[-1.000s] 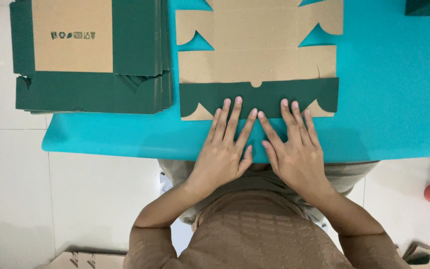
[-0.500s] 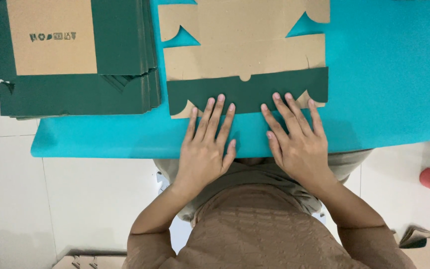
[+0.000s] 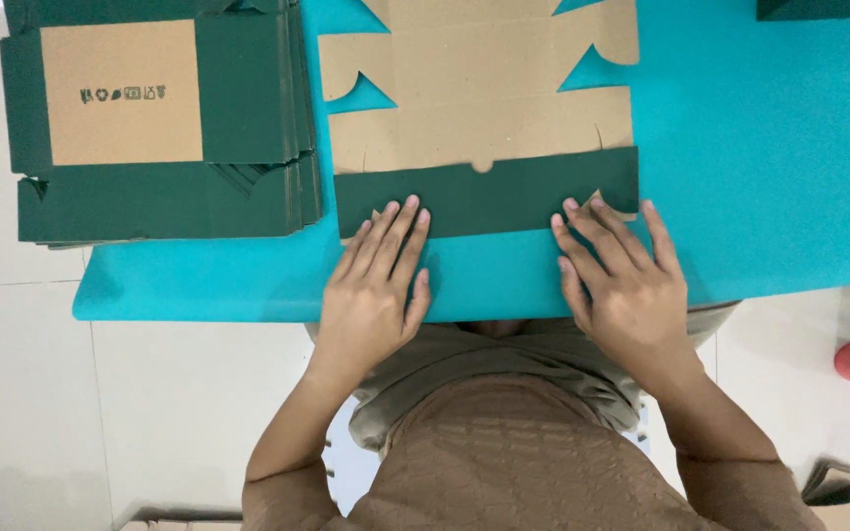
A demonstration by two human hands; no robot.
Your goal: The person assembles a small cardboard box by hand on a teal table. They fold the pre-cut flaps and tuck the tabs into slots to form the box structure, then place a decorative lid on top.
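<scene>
The fingertips (image 3: 400,211) of the left hand (image 3: 376,290) are laid flat and close together on the near-left end of a folded dark green flap (image 3: 484,192). The fingers (image 3: 597,221) of the right hand (image 3: 627,285) are spread slightly apart and pressed on the flap's near-right end. Nothing is gripped by either hand; both palms are held open and face down, with their heels over the turquoise table (image 3: 779,177) near its front edge.

The flap belongs to a flat brown cardboard box blank (image 3: 479,88), which is spread on the table directly ahead of the person. The flap's long axis is run left to right, parallel to the table's front edge, while the rest of the blank is extended away from the person toward the top of the view. Its cut-out tabs are pointed outward to left and right.

Compared with half a second ago, the hands have been moved further apart toward the flap's two ends, and the notches on the flap's near edge are no longer seen.

A stack of folded green box blanks (image 3: 159,108) is set at the table's left, just beside the blank.
</scene>
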